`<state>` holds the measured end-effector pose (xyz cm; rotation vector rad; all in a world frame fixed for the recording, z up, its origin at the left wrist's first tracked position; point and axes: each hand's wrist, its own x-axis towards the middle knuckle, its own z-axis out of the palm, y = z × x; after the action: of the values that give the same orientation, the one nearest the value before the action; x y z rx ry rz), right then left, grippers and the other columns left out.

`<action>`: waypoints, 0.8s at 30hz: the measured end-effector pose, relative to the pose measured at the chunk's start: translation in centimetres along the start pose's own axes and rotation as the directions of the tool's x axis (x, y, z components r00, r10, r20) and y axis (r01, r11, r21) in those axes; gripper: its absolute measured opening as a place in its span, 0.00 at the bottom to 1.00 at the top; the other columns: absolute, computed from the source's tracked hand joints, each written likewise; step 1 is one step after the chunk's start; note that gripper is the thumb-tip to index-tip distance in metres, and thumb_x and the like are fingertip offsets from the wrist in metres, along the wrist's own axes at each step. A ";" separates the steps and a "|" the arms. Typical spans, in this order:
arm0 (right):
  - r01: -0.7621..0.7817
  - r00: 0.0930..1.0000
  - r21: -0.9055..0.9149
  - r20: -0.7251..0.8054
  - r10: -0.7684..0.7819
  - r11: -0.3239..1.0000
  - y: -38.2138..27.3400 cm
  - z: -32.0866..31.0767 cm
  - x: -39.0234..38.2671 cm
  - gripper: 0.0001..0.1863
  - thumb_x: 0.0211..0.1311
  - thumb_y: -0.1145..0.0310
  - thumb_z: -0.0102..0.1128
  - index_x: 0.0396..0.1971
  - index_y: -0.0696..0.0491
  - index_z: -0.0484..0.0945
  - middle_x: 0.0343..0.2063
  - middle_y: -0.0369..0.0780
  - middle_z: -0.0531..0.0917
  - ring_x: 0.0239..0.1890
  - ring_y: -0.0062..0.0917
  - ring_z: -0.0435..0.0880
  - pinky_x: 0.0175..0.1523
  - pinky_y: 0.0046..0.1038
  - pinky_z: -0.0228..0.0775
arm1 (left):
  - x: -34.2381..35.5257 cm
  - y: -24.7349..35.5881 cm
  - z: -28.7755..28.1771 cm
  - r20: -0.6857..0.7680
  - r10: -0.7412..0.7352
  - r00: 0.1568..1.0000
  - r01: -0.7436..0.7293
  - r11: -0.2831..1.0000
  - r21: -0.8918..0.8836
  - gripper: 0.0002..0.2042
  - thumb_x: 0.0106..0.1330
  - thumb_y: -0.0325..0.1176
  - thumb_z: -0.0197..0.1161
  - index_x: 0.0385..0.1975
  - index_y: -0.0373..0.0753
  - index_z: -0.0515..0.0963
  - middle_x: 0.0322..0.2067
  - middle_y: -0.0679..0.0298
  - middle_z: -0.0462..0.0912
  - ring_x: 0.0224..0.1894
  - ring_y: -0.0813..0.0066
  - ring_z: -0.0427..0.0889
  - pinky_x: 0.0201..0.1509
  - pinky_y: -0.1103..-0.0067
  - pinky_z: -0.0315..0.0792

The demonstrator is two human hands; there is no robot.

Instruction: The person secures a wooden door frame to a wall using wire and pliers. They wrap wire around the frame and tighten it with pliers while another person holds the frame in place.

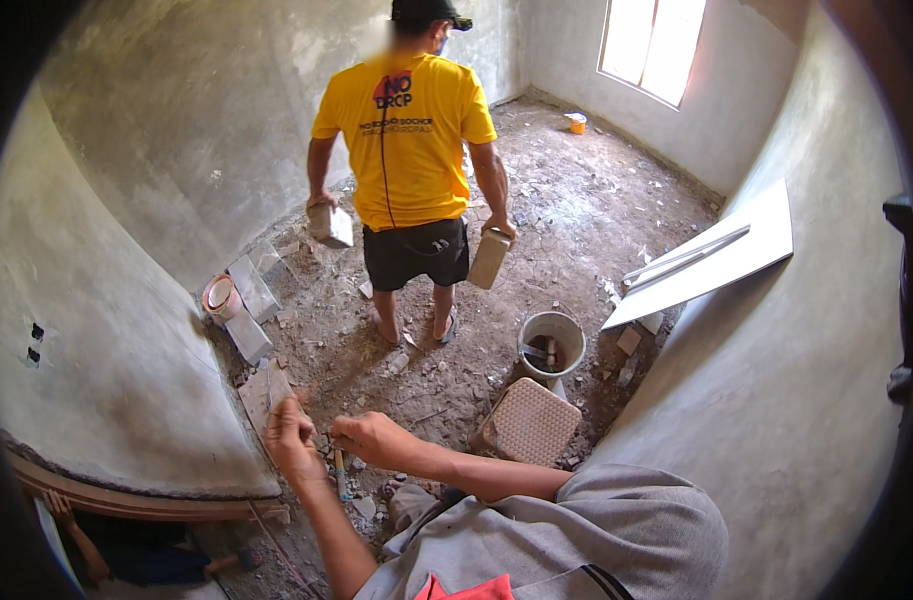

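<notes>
My left hand (292, 436) is raised near the lower middle, its fingers closed in a pinch. Close to its right is my right hand (373, 440), curled shut with the knuckles up and the forearm reaching across from the right. Whatever the two hands hold is too thin or too blurred to make out. Just below my right hand, a tool with a blue handle (341, 478) lies on the rubble. A flat board (264, 392) rests on the ground beyond my left hand.
A person in a yellow shirt (407, 140) carries two blocks. Nearby stand a grey bucket (580, 345) with tools inside and a woven-topped stool (539, 420). A white panel (712, 262) leans against the right wall. Another person's arm (82, 545) shows at lower left.
</notes>
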<state>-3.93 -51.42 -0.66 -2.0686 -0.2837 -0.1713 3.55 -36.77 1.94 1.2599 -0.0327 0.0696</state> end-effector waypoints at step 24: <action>-0.184 0.957 0.711 0.286 -0.039 0.678 0.9 -6.4 -5.0 0.09 0.75 0.67 0.55 0.33 0.55 0.76 0.18 0.34 0.77 0.17 0.17 0.71 0.23 0.25 0.65 | 6.4 5.7 -6.8 0.201 -0.075 0.977 0.189 0.744 -0.640 0.09 0.72 0.35 0.69 0.44 0.37 0.85 0.19 0.74 0.76 0.16 0.85 0.69 0.17 0.88 0.59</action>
<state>-8.56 -58.14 0.51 -1.2734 -0.3678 0.2650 9.48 -28.37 5.69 0.5452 -0.1008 -0.1628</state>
